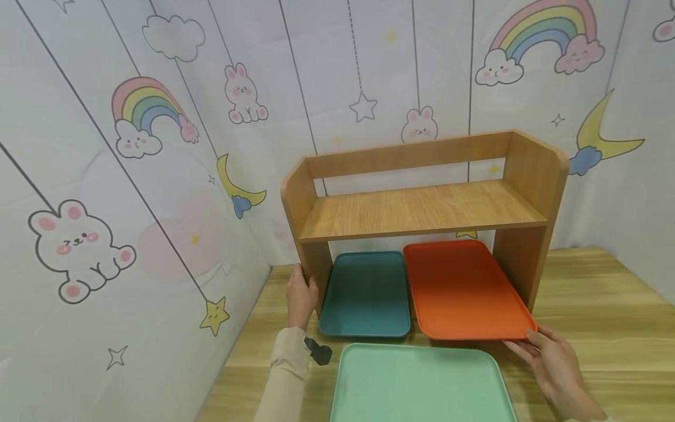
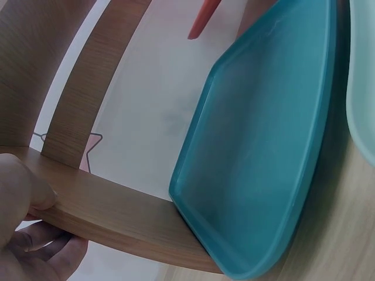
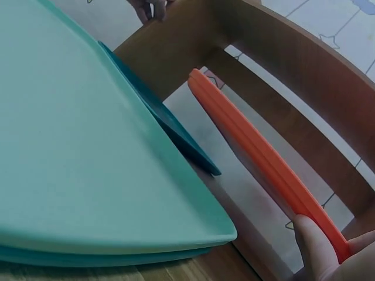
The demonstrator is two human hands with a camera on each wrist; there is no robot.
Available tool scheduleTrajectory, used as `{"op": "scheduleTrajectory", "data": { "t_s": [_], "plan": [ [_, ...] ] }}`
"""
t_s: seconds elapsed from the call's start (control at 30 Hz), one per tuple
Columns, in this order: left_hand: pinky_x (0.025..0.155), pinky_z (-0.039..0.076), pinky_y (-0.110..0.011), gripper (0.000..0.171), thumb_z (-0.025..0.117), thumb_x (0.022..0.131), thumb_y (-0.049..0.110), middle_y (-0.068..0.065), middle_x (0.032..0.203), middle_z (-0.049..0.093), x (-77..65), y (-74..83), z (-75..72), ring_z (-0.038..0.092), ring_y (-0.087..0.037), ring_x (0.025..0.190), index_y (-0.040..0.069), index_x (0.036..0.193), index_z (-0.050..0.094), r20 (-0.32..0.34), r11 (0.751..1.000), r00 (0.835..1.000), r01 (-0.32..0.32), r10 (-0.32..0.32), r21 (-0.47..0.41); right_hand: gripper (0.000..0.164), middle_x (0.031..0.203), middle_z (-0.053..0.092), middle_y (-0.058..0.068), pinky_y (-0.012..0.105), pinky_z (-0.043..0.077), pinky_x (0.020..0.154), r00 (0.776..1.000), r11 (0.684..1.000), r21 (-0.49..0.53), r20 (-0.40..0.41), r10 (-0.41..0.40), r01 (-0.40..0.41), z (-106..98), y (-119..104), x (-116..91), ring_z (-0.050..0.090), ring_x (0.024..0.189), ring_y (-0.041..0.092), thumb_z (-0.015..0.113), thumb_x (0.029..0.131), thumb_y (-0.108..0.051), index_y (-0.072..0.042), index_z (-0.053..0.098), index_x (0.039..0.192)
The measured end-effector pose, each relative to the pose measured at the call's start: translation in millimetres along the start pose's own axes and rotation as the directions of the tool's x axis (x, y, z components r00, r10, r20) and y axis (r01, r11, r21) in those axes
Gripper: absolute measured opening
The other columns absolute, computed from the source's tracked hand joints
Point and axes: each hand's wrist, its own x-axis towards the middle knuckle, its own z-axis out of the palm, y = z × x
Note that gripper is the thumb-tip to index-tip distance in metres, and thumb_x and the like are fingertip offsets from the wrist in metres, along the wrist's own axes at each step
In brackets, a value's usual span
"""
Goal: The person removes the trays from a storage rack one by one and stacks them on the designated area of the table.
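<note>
My left hand [image 1: 302, 298] grips the left side panel of a wooden desk shelf [image 1: 422, 210], thumb on one face and fingers on the other in the left wrist view. With my right hand [image 1: 555, 362] I hold an orange tray [image 1: 466, 293] by its near right corner. The right wrist view shows this tray [image 3: 258, 152] raised above the tabletop, its far part under the shelf board. Beside it, under the shelf's left half, a teal tray [image 1: 365, 296] lies against the left panel.
A mint green tray [image 1: 422, 384] lies in front of the shelf, stacked on a darker tray [image 3: 105, 257] in the right wrist view. The wooden table [image 1: 596, 305] meets a wall covering [image 1: 174, 246] printed with rabbits and rainbows behind and at left.
</note>
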Motion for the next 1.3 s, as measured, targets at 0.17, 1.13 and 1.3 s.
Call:
{"op": "scheduleTrajectory", "data": {
  "t_s": [0.17, 1.13, 1.3],
  "plan": [
    [0.088, 0.050, -0.049, 0.022, 0.053, 0.092, 0.005, -0.022, 0.111, 0.059, -0.1, -0.6, 1.0, 0.061, -0.037, 0.102, -0.001, 0.113, 0.050, -0.005, 1.000, 1.000, 0.000, 0.000, -0.005, 0.016, 0.095, 0.069, -0.002, 0.034, 0.055, 0.084, 1.000, 1.000, -0.027, 0.001, 0.006, -0.006, 0.2, -1.0, -2.5, 0.069, 0.089, 0.017, 0.049, 0.097, -0.002, -0.016, 0.057, 0.101],
    [0.084, 0.050, -0.049, 0.021, 0.055, 0.090, 0.004, -0.024, 0.107, 0.061, 0.8, -4.1, 1.4, 0.061, -0.038, 0.098, -0.002, 0.110, 0.051, -0.017, 0.999, 0.999, -0.035, 0.035, 0.003, 0.035, 0.092, 0.072, -0.004, 0.030, 0.057, 0.074, 0.998, 0.998, -0.066, 0.062, -0.015, 0.019, -2.2, -2.9, -9.2, 0.070, 0.083, 0.016, 0.043, 0.099, -0.005, -0.026, 0.070, 0.091],
    [0.085, 0.050, -0.050, 0.022, 0.054, 0.091, 0.004, -0.024, 0.107, 0.061, 0.8, -4.7, 1.7, 0.061, -0.039, 0.099, -0.002, 0.111, 0.051, -0.012, 1.000, 0.999, -0.029, 0.029, 0.003, 0.037, 0.092, 0.072, -0.005, 0.029, 0.057, 0.073, 0.997, 0.997, -0.080, 0.075, -0.018, 0.024, -2.0, -1.7, -9.0, 0.071, 0.083, 0.015, 0.043, 0.100, -0.006, -0.027, 0.072, 0.092]
  ]
}}
